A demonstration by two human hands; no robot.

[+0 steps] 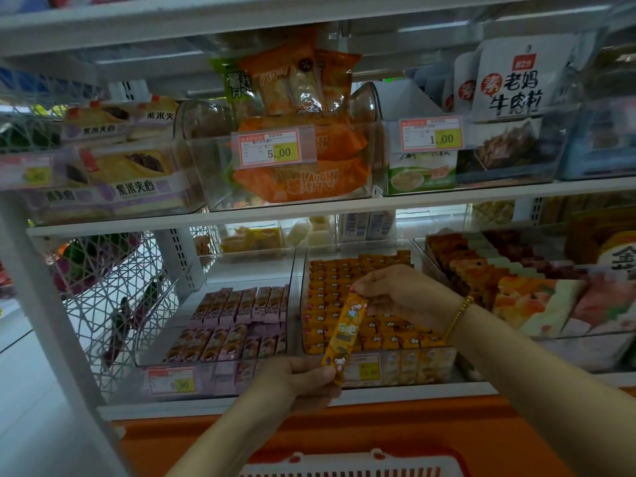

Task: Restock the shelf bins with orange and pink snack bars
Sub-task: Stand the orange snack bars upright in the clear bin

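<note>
Slotted plastic basket (347,469), left hand (295,384) gripping glossy orange bar (344,330), right hand (403,293) pinching top

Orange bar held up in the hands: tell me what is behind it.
Behind the orange bar is the clear bin, packed with rows of orange bars. The bar hides a strip of them and the left part of the bin's price tag.

This is a shop's snack aisle: white shelves (447,196) carry clear bins (247,270) packed with wrapped snacks, printed price tags read 5.00 (273,148) near 12 o'clock and 9.90 (171,381) near 8 o'clock, and a red shopping basket (347,468) sits at 6 o'clock.
</note>
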